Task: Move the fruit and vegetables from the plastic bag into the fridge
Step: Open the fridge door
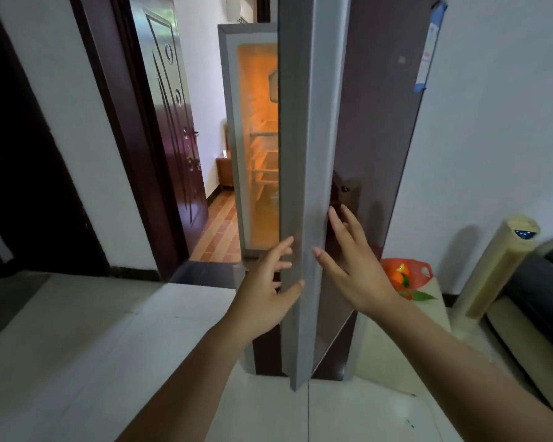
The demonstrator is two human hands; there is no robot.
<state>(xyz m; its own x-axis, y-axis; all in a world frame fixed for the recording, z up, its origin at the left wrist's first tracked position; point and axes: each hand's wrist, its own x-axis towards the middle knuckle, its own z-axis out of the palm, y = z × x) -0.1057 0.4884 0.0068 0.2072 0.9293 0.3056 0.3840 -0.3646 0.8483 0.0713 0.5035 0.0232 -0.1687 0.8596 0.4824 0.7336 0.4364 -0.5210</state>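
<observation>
A tall fridge (233,138) stands ahead with its dark glossy door (313,154) swung partly open, edge-on to me. The lit orange interior shows white shelves. My left hand (268,282) curls around the door's grey edge, thumb on the near side and fingers on the inner side. My right hand (351,260) lies flat against the door's dark outer face, fingers spread. A red plastic bag (423,275) with oranges and green leaves sits on a pale low surface to the right of the fridge, partly hidden behind my right hand.
A dark wooden door (173,122) stands open at the left into a room with a striped floor. A cream tower appliance (498,266) and a dark sofa (537,298) stand at the right. The white tiled floor (109,346) spreads below.
</observation>
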